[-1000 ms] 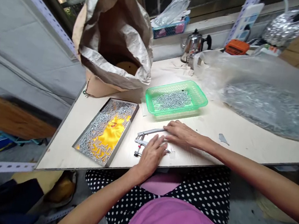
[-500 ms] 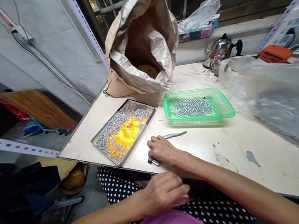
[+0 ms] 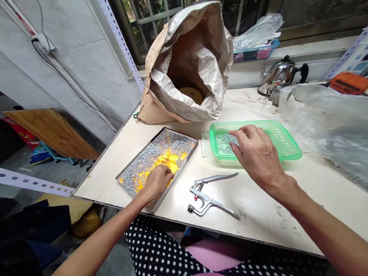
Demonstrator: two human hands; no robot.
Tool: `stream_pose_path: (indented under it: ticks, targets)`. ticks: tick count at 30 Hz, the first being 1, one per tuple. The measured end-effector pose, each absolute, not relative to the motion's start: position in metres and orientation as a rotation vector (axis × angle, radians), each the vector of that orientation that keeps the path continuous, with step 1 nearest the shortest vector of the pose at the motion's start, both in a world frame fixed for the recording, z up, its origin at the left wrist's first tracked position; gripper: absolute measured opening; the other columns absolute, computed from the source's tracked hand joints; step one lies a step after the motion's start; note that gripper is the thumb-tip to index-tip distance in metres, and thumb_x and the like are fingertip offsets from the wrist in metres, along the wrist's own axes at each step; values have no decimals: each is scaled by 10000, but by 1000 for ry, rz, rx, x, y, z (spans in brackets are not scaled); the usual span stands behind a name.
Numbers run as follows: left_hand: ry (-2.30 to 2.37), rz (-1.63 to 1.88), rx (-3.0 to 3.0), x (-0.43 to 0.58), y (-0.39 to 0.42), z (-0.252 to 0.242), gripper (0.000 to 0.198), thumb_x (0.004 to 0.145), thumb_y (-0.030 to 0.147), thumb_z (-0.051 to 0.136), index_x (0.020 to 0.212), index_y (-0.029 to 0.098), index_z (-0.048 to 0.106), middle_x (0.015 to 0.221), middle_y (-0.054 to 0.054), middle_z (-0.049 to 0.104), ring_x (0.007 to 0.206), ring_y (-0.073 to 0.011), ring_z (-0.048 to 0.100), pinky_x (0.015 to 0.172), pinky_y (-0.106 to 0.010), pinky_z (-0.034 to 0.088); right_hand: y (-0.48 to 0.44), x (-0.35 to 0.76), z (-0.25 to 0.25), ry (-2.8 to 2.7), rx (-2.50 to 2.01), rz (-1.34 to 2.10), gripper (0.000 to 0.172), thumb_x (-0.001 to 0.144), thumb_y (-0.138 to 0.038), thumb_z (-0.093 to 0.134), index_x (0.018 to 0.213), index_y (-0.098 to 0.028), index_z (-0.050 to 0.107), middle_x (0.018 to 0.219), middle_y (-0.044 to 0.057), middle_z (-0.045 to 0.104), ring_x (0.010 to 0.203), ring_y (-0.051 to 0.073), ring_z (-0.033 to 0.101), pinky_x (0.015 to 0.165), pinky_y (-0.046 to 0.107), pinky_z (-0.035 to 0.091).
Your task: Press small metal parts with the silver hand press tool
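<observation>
My left hand (image 3: pixel 156 182) reaches into a shallow metal tray (image 3: pixel 180 166) with a yellow bottom and several small silver pins; its fingers are curled down onto the pins. My right hand (image 3: pixel 255 155) hovers over a green plastic basket (image 3: pixel 288 144) that holds more silver pins, fingertips bent down among them. Silver hand pliers (image 3: pixel 208 195) lie open on the white table (image 3: pixel 315 190) between the two hands, touched by neither.
A big open paper sack (image 3: pixel 193 63) stands behind the tray. A large clear plastic bag of metal parts (image 3: pixel 349 127) lies at the right. A steel kettle (image 3: pixel 281 74) and an orange device (image 3: pixel 350 82) stand at the back by the window.
My right hand left the pliers and moved up to the green basket. My left hand rose from my lap into the metal tray. The pliers now lie free on the table.
</observation>
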State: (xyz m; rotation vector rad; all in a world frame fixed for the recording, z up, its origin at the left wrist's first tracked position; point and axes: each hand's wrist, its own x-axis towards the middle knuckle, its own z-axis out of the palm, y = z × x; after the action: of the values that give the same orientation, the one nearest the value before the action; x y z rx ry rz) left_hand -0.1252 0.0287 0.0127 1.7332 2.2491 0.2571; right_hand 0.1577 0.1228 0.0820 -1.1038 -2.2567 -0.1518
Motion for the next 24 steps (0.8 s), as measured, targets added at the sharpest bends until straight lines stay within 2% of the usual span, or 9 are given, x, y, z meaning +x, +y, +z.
stream_pose_path:
  ticks: [4, 7, 10, 12, 19, 24]
  targets:
    - [2240, 187, 1843, -122, 29, 7, 176, 852, 171, 540, 716, 144, 650, 718, -43, 637, 688, -155, 566, 617, -254, 328, 88, 159, 52, -2507, -1036, 285, 205, 949, -228, 464, 1026, -177, 647, 949, 92, 619, 846, 199, 592, 763, 314, 459]
    - [2227, 154, 1976, -122, 31, 3, 206, 893, 165, 483, 786, 141, 657, 848, -76, 637, 795, -175, 573, 685, -265, 366, 52, 149, 17, -2691, -1093, 533, 194, 952, -237, 473, 972, -181, 657, 961, 81, 624, 833, 185, 612, 735, 295, 470]
    - [2185, 89, 2070, -121, 32, 2, 221, 920, 173, 448, 871, 138, 661, 938, -92, 611, 851, -183, 560, 738, -276, 384, 30, 143, -5, -2802, -1251, 539, 173, 943, -215, 501, 934, -159, 664, 976, 98, 626, 882, 218, 623, 733, 314, 471]
    - [2159, 15, 2113, -120, 33, 2, 241, 926, 164, 425, 861, 138, 656, 938, -93, 595, 857, -185, 546, 743, -276, 381, 25, 142, -11, -2825, -1309, 504, 155, 939, -200, 514, 949, -155, 662, 973, 98, 632, 910, 233, 623, 738, 321, 467]
    - [2155, -192, 2203, -118, 32, 10, 253, 914, 119, 365, 914, 153, 616, 953, -81, 573, 882, -193, 501, 771, -287, 373, 27, 148, -23, -2806, -1274, 462, 163, 955, -175, 473, 947, -167, 636, 981, 85, 625, 893, 227, 609, 723, 324, 441]
    - [1938, -76, 2341, -128, 30, 13, 233, 891, 158, 364, 794, 193, 573, 952, -77, 571, 894, -211, 518, 780, -301, 400, 23, 151, -17, -2796, -1274, 484, 164, 933, -128, 463, 986, -157, 616, 1017, 99, 616, 881, 227, 592, 731, 334, 437]
